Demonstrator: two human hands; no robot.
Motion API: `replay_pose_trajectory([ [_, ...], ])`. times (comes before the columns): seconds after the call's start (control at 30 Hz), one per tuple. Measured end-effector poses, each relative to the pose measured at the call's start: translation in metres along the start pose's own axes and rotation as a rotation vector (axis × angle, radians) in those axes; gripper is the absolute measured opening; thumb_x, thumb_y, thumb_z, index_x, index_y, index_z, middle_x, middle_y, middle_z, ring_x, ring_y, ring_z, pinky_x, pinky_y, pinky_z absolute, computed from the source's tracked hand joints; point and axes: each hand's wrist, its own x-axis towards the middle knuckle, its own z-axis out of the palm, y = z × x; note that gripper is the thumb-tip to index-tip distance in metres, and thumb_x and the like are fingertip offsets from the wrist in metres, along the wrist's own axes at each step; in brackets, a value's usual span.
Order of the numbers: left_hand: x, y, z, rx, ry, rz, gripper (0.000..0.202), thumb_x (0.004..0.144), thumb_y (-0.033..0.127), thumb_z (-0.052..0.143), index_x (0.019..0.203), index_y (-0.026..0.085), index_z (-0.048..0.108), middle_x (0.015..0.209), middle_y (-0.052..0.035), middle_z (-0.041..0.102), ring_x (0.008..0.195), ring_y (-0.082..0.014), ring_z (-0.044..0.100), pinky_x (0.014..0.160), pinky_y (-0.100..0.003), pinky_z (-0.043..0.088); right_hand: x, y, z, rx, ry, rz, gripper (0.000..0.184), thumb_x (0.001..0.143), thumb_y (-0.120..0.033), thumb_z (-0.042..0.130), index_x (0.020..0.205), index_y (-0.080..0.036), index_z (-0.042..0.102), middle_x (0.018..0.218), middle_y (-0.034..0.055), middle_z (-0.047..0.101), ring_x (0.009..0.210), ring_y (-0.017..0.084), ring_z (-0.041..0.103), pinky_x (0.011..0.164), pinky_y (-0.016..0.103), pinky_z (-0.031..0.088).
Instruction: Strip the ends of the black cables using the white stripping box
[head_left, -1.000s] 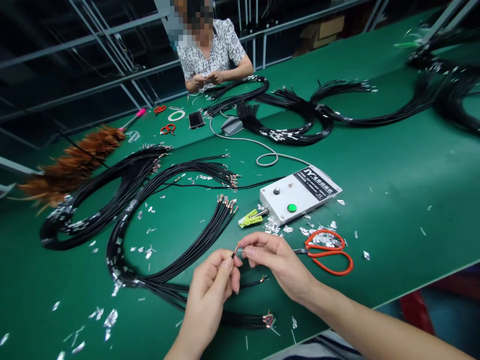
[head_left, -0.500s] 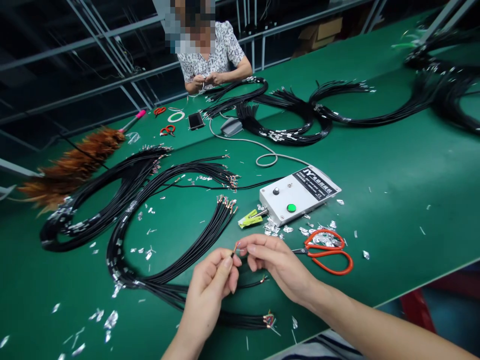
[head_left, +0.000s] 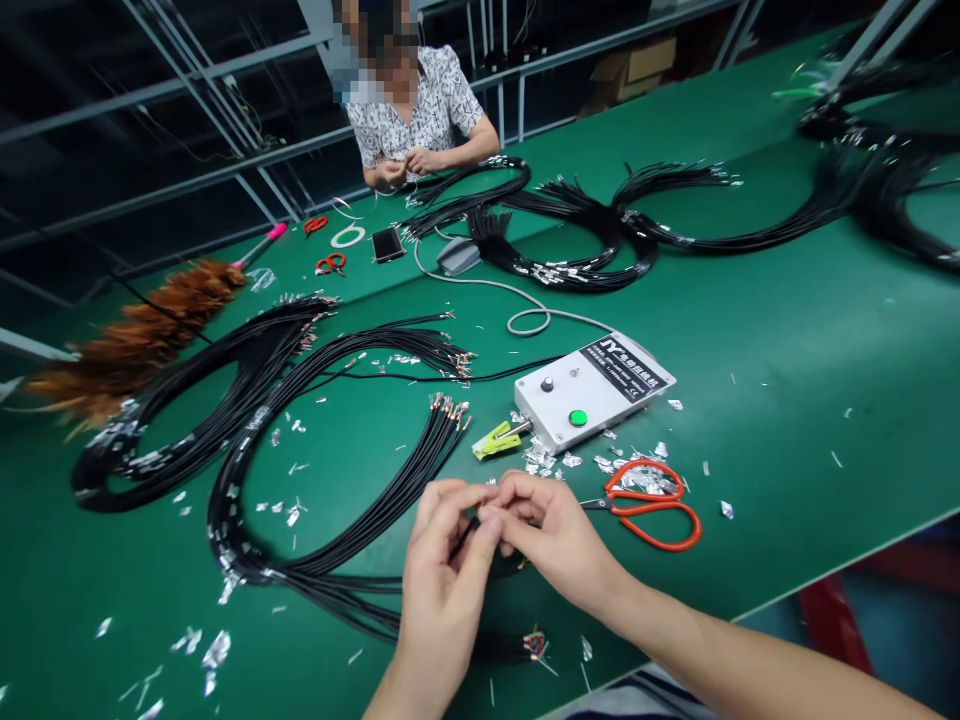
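My left hand and my right hand meet low in the middle over the green table. Both pinch the tip of one thin black cable between thumb and fingers; the tip itself is mostly hidden by my fingers. That cable runs back to a bundle of black cables with bare copper ends lying just left of my hands. Another cable end with coloured cores lies below my hands.
A white control box with a green button and a yellow-green clip sits behind my hands. Orange scissors and foil scraps lie to the right. More cable loops, a feather duster and a seated person working at the far edge.
My hands have closed together: the left fingers rose to meet the right thumb, covering the cable's copper tip that showed between them before. The view shifted slightly.
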Motion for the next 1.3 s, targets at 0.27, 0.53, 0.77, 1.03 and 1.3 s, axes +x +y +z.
replay_pose_trajectory([
  [0.27,0.003,-0.006,0.004,-0.094,0.226,0.017,0.007,0.085,0.022,0.062,0.079,0.019,0.064,0.093,-0.0018,0.054,0.047,-0.0057,0.049,0.043,-0.021,0.042,0.001,-0.003,0.003,-0.066,-0.015,-0.077,0.029,0.074,-0.041,0.073,0.067,-0.018,0.058,0.064,-0.0046,0.052,0.052,0.009,0.053,0.052,0.023,0.046],
  [0.53,-0.006,-0.022,-0.002,0.597,0.234,0.479,0.023,0.086,0.009,0.051,0.093,0.021,0.069,0.091,-0.0097,0.066,0.084,-0.0212,0.065,0.074,-0.03,0.052,0.003,0.0,-0.006,-0.352,0.0,-0.18,0.016,0.084,-0.027,0.059,0.071,-0.019,0.058,0.074,-0.002,0.054,0.056,0.009,0.056,0.052,0.023,0.045],
  [0.77,0.013,-0.006,-0.005,0.128,0.116,-0.054,0.016,0.088,0.028,0.056,0.076,0.019,0.062,0.064,0.0,0.057,0.059,-0.0149,0.054,0.054,-0.023,0.042,-0.001,-0.017,-0.028,-0.982,0.069,-0.642,0.016,0.096,-0.022,0.049,0.092,-0.018,0.064,0.088,0.0053,0.067,0.081,0.018,0.061,0.071,0.031,0.043],
  [1.03,0.022,-0.006,-0.009,0.228,-0.002,-0.006,0.019,0.086,0.027,0.055,0.07,0.02,0.061,0.065,0.0001,0.056,0.061,-0.0156,0.049,0.056,-0.024,0.038,0.016,-0.026,-0.028,-1.596,-0.153,-0.985,0.026,0.096,-0.019,0.049,0.075,-0.018,0.065,0.07,-0.0002,0.065,0.07,0.016,0.056,0.07,0.033,0.03],
  [1.3,0.047,-0.017,-0.011,0.177,0.038,-0.058,0.017,0.084,0.03,0.056,0.073,0.018,0.06,0.06,0.0027,0.051,0.055,-0.0134,0.046,0.051,-0.022,0.035,0.049,-0.051,-0.047,-1.844,-0.103,-0.737,0.007,0.086,-0.021,0.066,0.091,-0.016,0.066,0.097,0.0067,0.071,0.096,0.023,0.056,0.077,0.036,0.027],
])
